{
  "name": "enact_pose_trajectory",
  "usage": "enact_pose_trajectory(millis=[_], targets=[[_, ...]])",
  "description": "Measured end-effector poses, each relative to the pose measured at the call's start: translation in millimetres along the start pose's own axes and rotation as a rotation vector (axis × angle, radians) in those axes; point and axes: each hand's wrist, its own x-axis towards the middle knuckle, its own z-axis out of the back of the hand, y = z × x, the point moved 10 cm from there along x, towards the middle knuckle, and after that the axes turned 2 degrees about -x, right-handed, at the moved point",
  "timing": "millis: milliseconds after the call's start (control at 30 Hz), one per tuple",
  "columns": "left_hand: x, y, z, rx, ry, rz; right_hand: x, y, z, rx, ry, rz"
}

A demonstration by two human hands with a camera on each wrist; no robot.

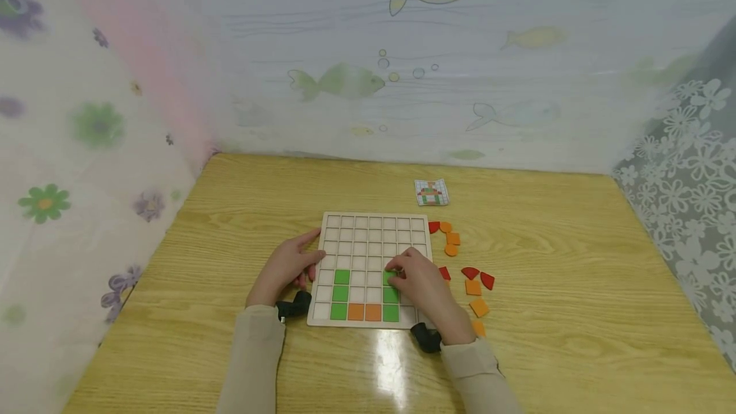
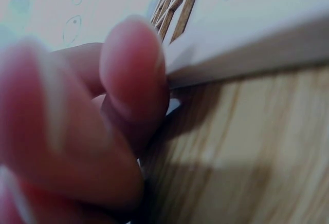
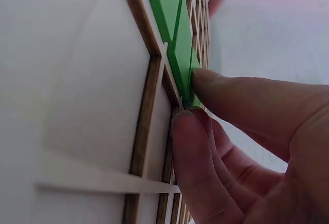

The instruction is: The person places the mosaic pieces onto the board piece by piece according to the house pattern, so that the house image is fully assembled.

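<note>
A wooden grid board lies on the table with green and orange square tiles in its lower cells. My right hand pinches a green square tile between thumb and fingertips, at the top of the right green column. Below it sits another green tile. Three green tiles stack up the left column, and two orange tiles lie between the columns in the bottom row. Against the board's left edge rests my left hand, thumb on the rim and forefinger stretched along the side.
Loose red quarter-round pieces and orange pieces, some square and some rounded, are scattered right of the board. A small printed pattern card lies beyond it. Patterned sheets border the table at the back and sides.
</note>
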Motion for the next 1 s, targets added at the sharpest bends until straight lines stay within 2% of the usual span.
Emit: enact_pose_trajectory(millis=[167,400,667,867,1000], targets=[[-0.7,0.3,0.2,-0.013,-0.001,0.007,0.8,1,1,0.025,0.019,0.02],[0.3,0.1,-0.5,-0.006,0.003,-0.004,0.6,-11,10,0.045,0.026,0.001],[1.1,1.0,-0.2,0.002,0.003,-0.008,-2.6,-11,1,0.014,0.112,0.014],[2.8,1.8,0.3,0.01,0.0,0.001,-4.9,-12,4,0.019,0.094,0.008],[2.7,1.6,0.9,0.012,-0.005,0.006,-9.8,-22,10,0.034,0.052,-0.015]])
